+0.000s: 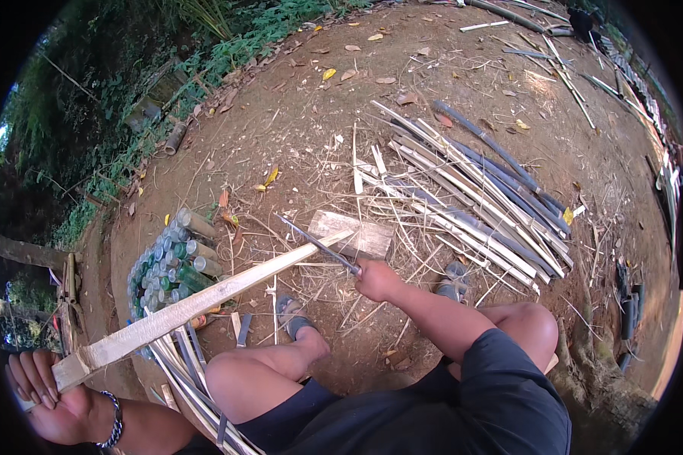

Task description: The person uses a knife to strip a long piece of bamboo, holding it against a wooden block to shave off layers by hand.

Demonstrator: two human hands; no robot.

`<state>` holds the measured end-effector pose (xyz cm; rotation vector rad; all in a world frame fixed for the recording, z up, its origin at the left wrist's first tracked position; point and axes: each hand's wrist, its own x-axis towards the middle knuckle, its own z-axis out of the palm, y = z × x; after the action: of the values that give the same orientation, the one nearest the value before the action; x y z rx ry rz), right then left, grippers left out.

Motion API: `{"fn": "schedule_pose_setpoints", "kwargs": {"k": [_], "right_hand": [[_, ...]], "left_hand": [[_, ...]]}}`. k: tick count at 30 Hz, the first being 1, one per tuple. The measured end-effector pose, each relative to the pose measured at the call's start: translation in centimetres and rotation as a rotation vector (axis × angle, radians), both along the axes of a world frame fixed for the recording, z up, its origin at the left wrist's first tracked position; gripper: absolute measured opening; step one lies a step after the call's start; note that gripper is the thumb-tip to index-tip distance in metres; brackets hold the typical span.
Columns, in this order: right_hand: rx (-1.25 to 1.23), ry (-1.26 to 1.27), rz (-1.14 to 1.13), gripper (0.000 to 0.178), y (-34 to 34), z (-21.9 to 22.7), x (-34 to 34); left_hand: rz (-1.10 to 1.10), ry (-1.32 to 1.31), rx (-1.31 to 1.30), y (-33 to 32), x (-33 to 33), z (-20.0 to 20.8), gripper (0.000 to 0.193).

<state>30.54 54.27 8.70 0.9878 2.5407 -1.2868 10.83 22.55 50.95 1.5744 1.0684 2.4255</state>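
Pale strip (pixel 205 301) in left hand (pixel 53 394), knife (pixel 340 260) in right hand (pixel 376 280).
Left fingers are clamping the strip's wide end; it's running up-right from them. Bottles (pixel 197 221) are sitting ahead and right of those fingers. Blade is pointing up-left from the right fingers, crossing the strip; contact: can't tell. Strip's far end is overlapping the wooden block (pixel 372 241), just beyond the right fingers, which are clamping the handle. Split poles (pixel 478 197) are lying ahead-right.

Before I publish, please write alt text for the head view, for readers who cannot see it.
A person's left hand grips a long pale strip, and the right hand holds a knife across it, near a wooden block. Strips lie piled at right; bottles crowd together at left.
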Motion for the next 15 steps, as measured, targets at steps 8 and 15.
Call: {"fn": "schedule_pose_setpoints", "kwargs": {"k": [8,15], "right_hand": [[-0.157,-0.185,-0.292,0.032,-0.1,-6.6,1.2],[-0.083,0.376,0.149,0.023,-10.5,11.4,0.1]], "left_hand": [[0.021,0.052,-0.033,-1.3,-0.2,-1.8,0.067],[0.035,0.029,0.063,-2.3,1.8,-3.4,0.071]]}}
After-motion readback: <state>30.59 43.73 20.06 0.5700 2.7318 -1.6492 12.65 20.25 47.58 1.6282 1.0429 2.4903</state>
